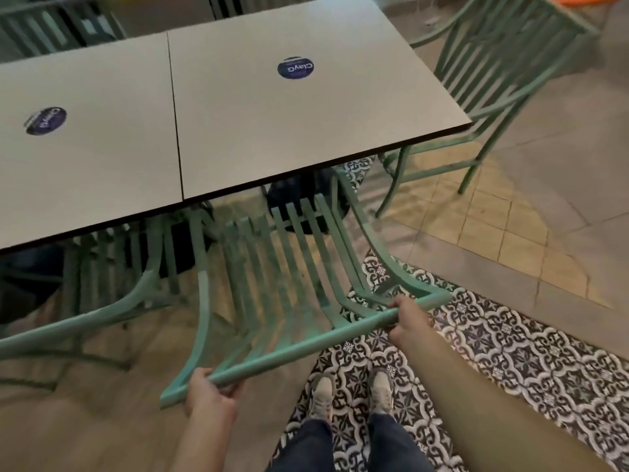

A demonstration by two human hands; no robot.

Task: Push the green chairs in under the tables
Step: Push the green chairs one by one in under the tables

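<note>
Patterned floor tiles (510, 352), grey tables (306, 124), green chair (272, 284) gripped

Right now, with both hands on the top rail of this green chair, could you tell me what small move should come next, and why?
Probably keep pushing the green chair straight forward. The left hand and right hand both grip its top rail, and the front of its seat is already under the table, but the backrest stands well short of the edge.

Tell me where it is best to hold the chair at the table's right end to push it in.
Hold the chair by its top rail, coming from behind the slatted back: that rail is the part farthest from the table, which its seat faces.
</note>
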